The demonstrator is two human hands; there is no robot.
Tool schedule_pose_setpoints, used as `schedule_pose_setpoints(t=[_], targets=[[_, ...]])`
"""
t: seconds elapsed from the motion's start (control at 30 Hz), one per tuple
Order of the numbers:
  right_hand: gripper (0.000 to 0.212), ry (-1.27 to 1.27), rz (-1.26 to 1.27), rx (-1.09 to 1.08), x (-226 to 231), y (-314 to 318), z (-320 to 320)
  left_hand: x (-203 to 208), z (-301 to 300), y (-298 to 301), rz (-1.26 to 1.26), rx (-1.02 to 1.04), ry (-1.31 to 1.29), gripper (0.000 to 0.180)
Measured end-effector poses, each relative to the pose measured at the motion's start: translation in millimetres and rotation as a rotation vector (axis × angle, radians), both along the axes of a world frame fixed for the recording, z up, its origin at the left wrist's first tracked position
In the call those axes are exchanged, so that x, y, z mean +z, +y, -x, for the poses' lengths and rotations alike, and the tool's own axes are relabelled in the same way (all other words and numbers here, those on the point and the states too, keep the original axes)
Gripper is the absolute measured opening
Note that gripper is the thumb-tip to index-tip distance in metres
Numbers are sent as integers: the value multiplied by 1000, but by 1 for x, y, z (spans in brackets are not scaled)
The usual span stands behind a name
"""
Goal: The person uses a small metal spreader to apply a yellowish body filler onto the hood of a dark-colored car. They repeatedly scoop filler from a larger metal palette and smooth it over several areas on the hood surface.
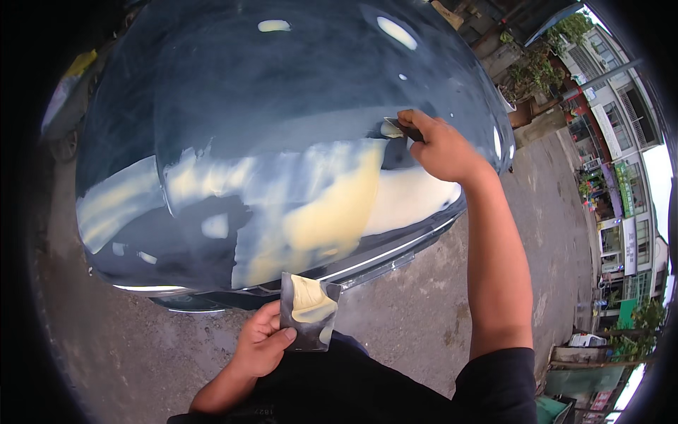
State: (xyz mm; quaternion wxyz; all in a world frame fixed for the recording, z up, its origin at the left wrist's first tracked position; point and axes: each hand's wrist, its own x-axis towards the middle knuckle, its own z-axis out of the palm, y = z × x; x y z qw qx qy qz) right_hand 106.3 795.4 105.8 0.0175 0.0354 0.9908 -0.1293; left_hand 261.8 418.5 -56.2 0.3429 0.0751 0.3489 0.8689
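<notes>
A dark blue-grey car body panel curves across the view in front of me. Cream filler is smeared over its near half, thick towards the right and thin and streaky on the left. My right hand grips a dark, flat putty spreader at the panel's right, with cream filler by its blade. Close to my body, my left hand pinches a dark rectangular mixing board between thumb and fingers. A lump of cream filler lies on the board's upper part.
Grey, rough paving surrounds the car. Potted plants stand beyond its far right end. Shopfronts and a white vehicle show at the right rim. Part of a wheel is visible at far left.
</notes>
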Motion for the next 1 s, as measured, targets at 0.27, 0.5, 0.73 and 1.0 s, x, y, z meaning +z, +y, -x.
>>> schedule_pose_setpoints(t=[0.27,0.5,0.73,1.0], targets=[[59,-54,-27,16,-2,-29,-1,-8,1,2,-10,9,12,53],[62,84,36,76,-23,-33,-37,-9,3,7,-5,-9,10,53],[61,158,38,93,-40,-43,-69,-2,6,13,-10,-8,4,51],[62,181,13,63,-59,-65,-110,3,7,10,7,30,-38,55]])
